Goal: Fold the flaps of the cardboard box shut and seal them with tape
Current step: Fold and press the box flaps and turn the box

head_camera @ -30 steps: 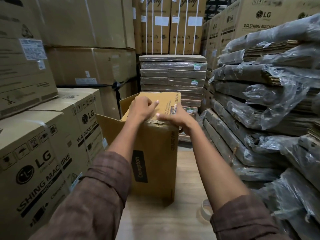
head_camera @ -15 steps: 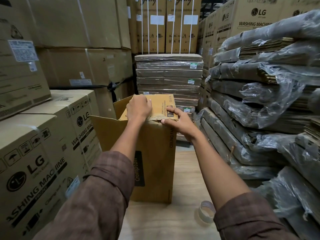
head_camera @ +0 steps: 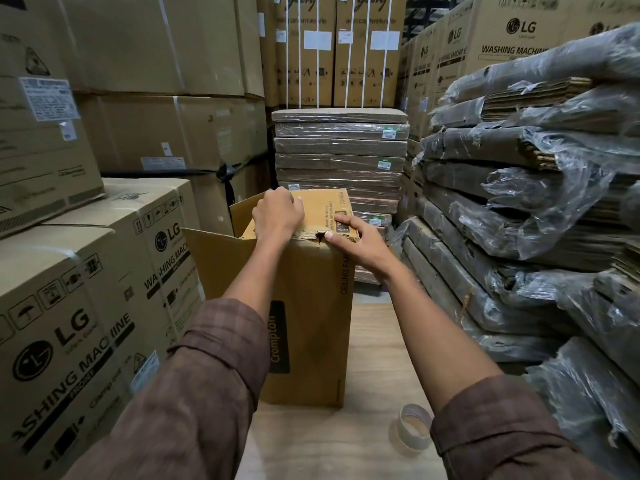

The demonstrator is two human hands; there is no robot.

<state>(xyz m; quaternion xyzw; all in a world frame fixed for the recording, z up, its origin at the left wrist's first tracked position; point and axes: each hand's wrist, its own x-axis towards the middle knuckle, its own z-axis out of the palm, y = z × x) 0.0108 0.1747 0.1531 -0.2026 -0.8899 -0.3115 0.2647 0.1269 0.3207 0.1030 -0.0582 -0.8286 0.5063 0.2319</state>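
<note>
Cardboard box [head_camera: 311, 323], tall and narrow with "Crompton" printed down its near face, stands upright on the pale wooden floor [head_camera: 311, 445] straight ahead, at arm's reach. Nearest the viewer, two forearms in rolled brown checked sleeves [head_camera: 214, 358] reach forward to the box's top. A roll of clear tape [head_camera: 412, 429] lies on the floor just right of the box's base, below the right forearm and touched by neither hand.

At the box's top, the right hand [head_camera: 360, 242] sits on the near right corner, index finger laid flat on the folded-down top flap [head_camera: 325, 209] and thumb tip against the torn near edge, so it lightly pinches the flap. The left hand [head_camera: 277, 216] rests further back and to the left on the same flap, fingers curled down over it; whether they grip an edge or only press cannot be told. To the left of the left wrist, a side flap [head_camera: 214, 258] stands open, angled outward.

Left of the box sit large cartons marked "LG washing machine" [head_camera: 86, 323]. On the right, plastic-wrapped bundles of flattened cardboard [head_camera: 519, 209] are piled high. Behind the box is a neat stack of wrapped flat cartons [head_camera: 339, 150], and beyond it tall strapped cartons [head_camera: 339, 46].
</note>
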